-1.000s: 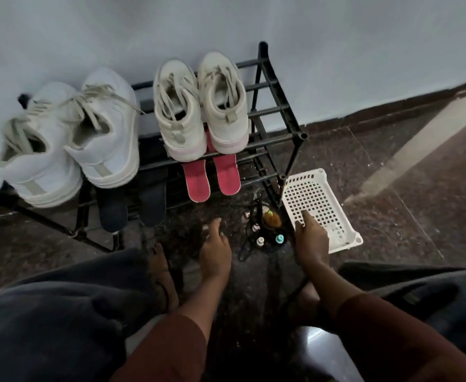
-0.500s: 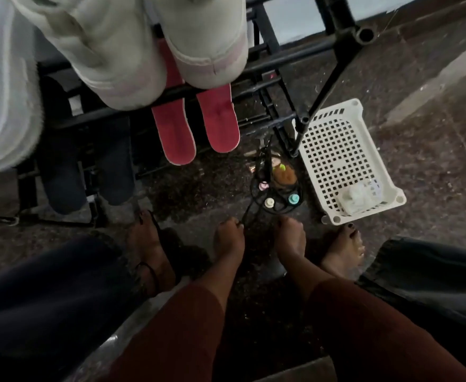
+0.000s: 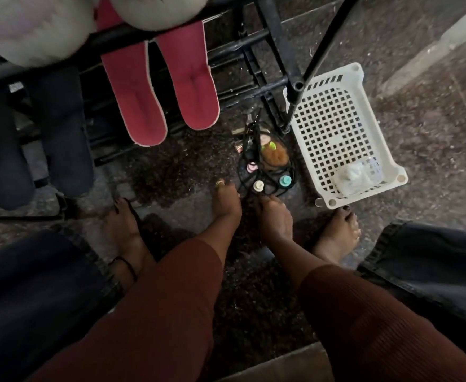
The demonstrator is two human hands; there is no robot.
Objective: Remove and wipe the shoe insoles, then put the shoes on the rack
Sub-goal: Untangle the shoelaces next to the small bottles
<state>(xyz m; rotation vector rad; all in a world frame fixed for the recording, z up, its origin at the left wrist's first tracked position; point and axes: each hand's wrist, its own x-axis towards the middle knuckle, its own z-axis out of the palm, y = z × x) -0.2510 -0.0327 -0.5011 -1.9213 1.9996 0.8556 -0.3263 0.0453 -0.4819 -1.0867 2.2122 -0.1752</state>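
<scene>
Two pink insoles (image 3: 132, 100) (image 3: 190, 86) hang toe-down from the lower tier of the black metal rack (image 3: 274, 48). Two dark insoles (image 3: 3, 150) (image 3: 61, 133) hang to their left. Toes of white shoes (image 3: 33, 31) (image 3: 154, 12) rest on the tier above. Both my hands are low on the floor at the near rim of a small black wire basket (image 3: 289, 164) holding little bottles. My left hand (image 3: 226, 205) and my right hand (image 3: 274, 219) have their fingers curled at its rim wire.
A white perforated plastic basket (image 3: 369, 86) lies right of the rack leg, with a pale crumpled item (image 3: 357, 175) in its near corner. My bare feet (image 3: 124, 232) (image 3: 336, 235) flank the hands. The floor is dark speckled stone.
My right hand left the white basket and both hands dropped to the wire basket's near rim. The view tilted down and closer, so the shoes are mostly cut off.
</scene>
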